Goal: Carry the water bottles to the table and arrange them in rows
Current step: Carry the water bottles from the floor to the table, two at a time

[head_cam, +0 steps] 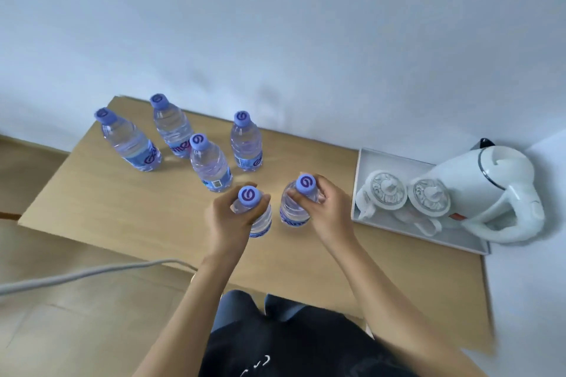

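Bottles [260, 217] [295, 208] sit in each hand's [228, 217] [327, 208] tight grip near their tops; maybe touching the table [122, 208]. Bumping neighbours [211, 165] could topple them.

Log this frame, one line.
left hand grips bottle | right hand grips bottle | four bottles standing | table

Four bottles [196, 144] stand on the table [107, 208] (far left part), tray [364, 162] at right.

Six clear blue-capped water bottles [211, 162] upright on wooden table [122, 208].
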The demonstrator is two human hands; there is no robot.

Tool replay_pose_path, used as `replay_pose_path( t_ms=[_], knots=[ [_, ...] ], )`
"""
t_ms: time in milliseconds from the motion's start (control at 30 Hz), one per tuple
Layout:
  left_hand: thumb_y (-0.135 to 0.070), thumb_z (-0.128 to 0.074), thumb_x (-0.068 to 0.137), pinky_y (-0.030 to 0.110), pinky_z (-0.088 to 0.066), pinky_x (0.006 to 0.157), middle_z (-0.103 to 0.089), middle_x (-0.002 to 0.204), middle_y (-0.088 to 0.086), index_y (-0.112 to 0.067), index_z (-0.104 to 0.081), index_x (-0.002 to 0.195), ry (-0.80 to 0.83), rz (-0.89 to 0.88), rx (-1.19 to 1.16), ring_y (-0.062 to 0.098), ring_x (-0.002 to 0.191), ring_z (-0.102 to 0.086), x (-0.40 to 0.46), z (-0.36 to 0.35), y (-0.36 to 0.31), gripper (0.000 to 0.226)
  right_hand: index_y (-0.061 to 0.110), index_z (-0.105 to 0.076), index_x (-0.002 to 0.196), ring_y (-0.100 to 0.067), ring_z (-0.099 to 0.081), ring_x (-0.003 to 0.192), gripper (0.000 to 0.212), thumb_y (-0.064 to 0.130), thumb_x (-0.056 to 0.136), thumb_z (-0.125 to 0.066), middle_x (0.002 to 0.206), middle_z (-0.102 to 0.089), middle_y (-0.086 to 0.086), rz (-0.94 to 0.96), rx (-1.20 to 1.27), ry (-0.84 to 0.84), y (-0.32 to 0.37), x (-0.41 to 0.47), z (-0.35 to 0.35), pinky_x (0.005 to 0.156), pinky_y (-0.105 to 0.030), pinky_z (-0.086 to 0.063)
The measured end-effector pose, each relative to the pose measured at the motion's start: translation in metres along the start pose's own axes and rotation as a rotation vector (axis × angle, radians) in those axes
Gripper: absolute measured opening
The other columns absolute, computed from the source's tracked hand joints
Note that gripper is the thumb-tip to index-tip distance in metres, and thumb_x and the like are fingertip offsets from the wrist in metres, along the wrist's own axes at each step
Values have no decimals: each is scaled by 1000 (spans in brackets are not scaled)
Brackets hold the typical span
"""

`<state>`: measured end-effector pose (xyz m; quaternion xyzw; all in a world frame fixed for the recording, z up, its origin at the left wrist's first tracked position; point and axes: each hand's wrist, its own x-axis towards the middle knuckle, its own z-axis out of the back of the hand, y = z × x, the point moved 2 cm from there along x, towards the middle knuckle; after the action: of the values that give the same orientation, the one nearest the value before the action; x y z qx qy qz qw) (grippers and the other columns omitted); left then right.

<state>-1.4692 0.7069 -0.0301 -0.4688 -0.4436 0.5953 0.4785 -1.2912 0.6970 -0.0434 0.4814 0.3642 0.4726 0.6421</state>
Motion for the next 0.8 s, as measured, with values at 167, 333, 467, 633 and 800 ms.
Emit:
replay_pose_path(
  t_ms=[167, 333, 467, 633, 800],
  knots=[
    [-26, -77, 72, 23, -44, 68, -59, 68, -11, -20, -67, 78, 85, -2, 48, 6, 66, -52, 47, -24, -3, 14, 31, -66, 81, 8, -59, 71, 18, 22, 81, -81, 76, -68, 24, -66, 26, -127, -6, 48, 15, 68, -11, -44],
    [-17, -82, 75, 8, -44, 63, -65, 69, -18, -35, -67, 74, 157, 19, 108, -3, 67, -56, 78, -50, -4, 23, 18, -65, 81, 3, -54, 65, 16, 23, 82, -80, 71, -64, 13, -158, 12, -297, -12, 76, 29, 64, -13, -40],
    [-16, -81, 76, 4, -43, 62, -66, 69, -23, -38, -65, 79, 182, 23, 121, -11, 67, -57, 97, -71, -8, 28, 16, -64, 84, -4, -54, 70, 15, 21, 83, -79, 76, -64, 7, -162, -1, -327, -8, 99, 39, 65, -12, -41],
    [-15, -80, 79, 8, -46, 66, -66, 72, -28, -37, -65, 80, 205, 6, 134, -10, 69, -59, 105, -81, -8, 26, 12, -67, 99, -6, -60, 84, 20, 19, 84, -78, 92, -69, 4, -164, -26, -337, -13, 104, 40, 75, -11, -44],
    [-18, -79, 79, 10, -48, 66, -68, 84, -11, -34, -64, 85, 263, 9, 204, -9, 74, -60, 111, -83, -10, 23, 20, -62, 102, 9, -59, 87, 22, 22, 85, -77, 95, -67, 14, -187, -26, -323, -18, 103, 42, 76, -5, -40]
  ],
)
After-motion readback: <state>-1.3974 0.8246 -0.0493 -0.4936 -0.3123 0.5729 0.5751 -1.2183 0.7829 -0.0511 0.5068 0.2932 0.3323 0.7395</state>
